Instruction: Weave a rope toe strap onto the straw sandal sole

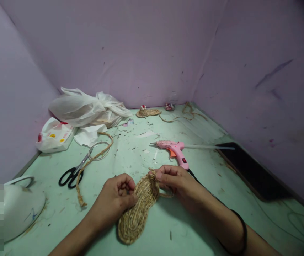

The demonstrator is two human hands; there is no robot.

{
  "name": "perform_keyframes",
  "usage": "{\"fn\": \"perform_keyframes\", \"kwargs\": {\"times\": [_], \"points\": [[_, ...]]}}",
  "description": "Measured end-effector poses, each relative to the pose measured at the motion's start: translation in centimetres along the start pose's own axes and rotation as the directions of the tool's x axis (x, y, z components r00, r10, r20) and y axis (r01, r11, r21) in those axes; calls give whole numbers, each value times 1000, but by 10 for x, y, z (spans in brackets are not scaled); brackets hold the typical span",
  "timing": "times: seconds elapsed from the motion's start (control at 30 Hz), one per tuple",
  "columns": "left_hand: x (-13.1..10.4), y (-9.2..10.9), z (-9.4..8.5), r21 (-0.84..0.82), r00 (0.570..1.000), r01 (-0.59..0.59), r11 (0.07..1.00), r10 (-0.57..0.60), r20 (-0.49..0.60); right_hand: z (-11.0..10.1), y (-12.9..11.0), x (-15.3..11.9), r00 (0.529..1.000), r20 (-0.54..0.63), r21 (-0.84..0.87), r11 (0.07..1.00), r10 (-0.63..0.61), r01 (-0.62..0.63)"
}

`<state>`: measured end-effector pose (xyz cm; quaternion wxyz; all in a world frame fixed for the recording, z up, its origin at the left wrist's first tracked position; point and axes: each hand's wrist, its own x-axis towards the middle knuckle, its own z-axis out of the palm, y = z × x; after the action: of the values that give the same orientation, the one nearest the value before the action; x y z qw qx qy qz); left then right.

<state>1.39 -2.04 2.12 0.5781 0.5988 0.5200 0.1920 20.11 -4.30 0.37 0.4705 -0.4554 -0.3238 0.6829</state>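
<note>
A small woven straw slipper (137,217) lies tilted between my hands, its heel toward me. My left hand (121,192) is closed on its left edge, thumb near the middle of the sole. At the toe end, my right hand (171,179) pinches a straw cord (152,171) against the slipper's top edge. A loop of that cord (166,195) shows below my right fingers. Just beyond my right hand lies a pink glue gun (177,151) with a clear glue stick in its back. My fingers hide part of the toe.
Black-handled scissors (74,174), a clear ring (98,151) and a loose straw rope (93,158) lie left. Behind are a white plastic bag (88,108), a tissue pack (57,137), another slipper (148,112) and a bead jar (170,106). A phone (250,170) lies right.
</note>
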Motion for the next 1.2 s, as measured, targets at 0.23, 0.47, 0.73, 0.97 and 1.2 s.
{"fn": "perform_keyframes", "kwargs": {"times": [0.23, 0.47, 0.73, 0.97, 1.2], "points": [[1, 0, 1, 216, 993, -67, 974, 86, -83, 4, 2, -2, 1000, 25, 91, 996, 17, -19], [2, 0, 8, 99, 976, -42, 994, 62, -207, 12, 6, -1, 998, 24, -77, 996, -53, 55], [3, -8, 14, -230, 974, -35, 972, -18, -226, 26, 12, 3, 990, -63, -15, 992, -128, 128], [2, -8, 16, -268, 972, -27, 963, -37, -233, 22, 12, 1, 993, -20, -80, 990, -115, 113], [4, -10, 14, -274, 973, -47, 960, -18, -231, 21, 18, 0, 986, 17, -286, 944, -168, 166]]}}
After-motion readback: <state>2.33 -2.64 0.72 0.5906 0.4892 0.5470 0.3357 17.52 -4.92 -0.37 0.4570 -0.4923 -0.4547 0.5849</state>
